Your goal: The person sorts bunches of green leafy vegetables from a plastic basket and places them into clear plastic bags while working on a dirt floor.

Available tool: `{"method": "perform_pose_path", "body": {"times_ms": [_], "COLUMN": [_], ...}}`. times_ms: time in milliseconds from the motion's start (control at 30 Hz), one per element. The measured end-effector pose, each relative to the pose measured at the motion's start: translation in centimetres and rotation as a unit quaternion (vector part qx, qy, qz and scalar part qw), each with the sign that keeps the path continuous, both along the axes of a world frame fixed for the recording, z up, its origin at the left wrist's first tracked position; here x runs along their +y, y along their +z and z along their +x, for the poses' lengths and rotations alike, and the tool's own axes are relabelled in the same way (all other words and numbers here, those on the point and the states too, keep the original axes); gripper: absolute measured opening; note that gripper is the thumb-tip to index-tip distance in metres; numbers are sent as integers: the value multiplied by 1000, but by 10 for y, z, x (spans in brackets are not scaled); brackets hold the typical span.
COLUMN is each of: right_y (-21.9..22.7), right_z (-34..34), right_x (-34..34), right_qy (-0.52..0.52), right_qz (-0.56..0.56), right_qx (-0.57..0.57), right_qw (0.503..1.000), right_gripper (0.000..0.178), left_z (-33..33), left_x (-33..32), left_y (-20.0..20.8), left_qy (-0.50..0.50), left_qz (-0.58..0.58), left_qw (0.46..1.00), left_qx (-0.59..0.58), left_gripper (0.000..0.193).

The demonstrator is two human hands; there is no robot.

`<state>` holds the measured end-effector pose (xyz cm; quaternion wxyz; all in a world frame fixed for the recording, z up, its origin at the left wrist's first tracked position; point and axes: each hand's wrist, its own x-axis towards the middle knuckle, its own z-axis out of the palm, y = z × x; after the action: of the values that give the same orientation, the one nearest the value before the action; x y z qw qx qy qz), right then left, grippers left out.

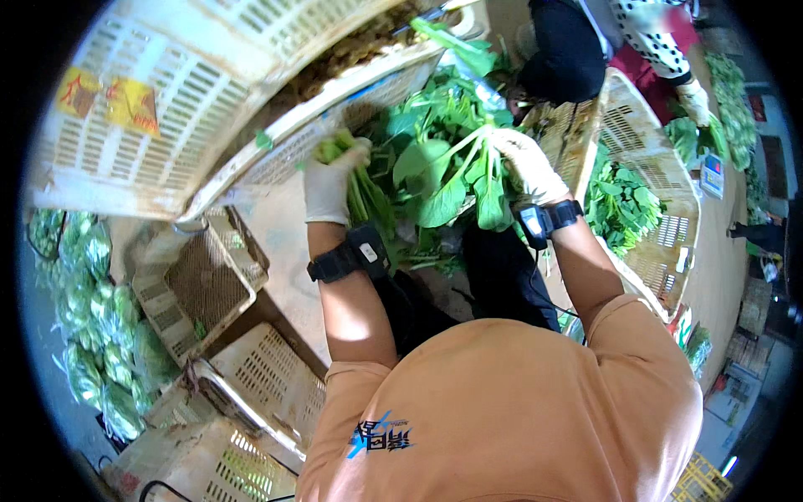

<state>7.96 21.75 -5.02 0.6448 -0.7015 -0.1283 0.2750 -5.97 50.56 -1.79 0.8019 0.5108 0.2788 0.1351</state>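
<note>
My left hand [329, 189], in a pale glove, is closed around a bunch of green leafy stalks [363, 194]. The stalk ends stick up above the fist, and the rest hangs down beside it. To the right, my gloved right hand [532, 169] pinches a leafy green plant [442, 199] by its pale stem end. Its broad leaves spread left and downward between my hands. Beyond and beneath lies a heap of loose leafy greens [435, 105], partly hidden by the held plants. Dark wrist devices sit on both my wrists.
A large slatted crate [180, 180] stands at upper left. Another crate [676, 201] at right holds greens. Stacked crates [272, 376] and bagged vegetables [96, 309] lie at lower left. At upper right, another person's gloved hand [693, 102] is by greens and a small scale [712, 176].
</note>
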Motion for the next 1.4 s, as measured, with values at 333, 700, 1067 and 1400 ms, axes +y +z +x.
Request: {"method": "perform_pose_path", "body": {"times_ms": [333,700,1067,1400], "right_y": [71,89,116,122], "right_z": [0,-9,-11,-47], "right_x": [-23,14,-94,-9], "right_qy": [-43,117,25,-19], "right_qz": [-71,-55,-102,-1], "right_qx": [-94,-152,-131,-89], "right_qw": [992,980,986,996], "right_gripper": [23,53,18,31], "left_z": [52,70,68,70], "left_x": [-71,-96,-65,-85], "left_y": [24,3,-6,-3], "left_qy": [-178,-70,65,42], "left_qz": [-53,-187,-301,-359], "left_qw": [976,971,906,836], "left_qx": [-114,-130,-289,-412], "left_gripper": [40,26,35,31]}}
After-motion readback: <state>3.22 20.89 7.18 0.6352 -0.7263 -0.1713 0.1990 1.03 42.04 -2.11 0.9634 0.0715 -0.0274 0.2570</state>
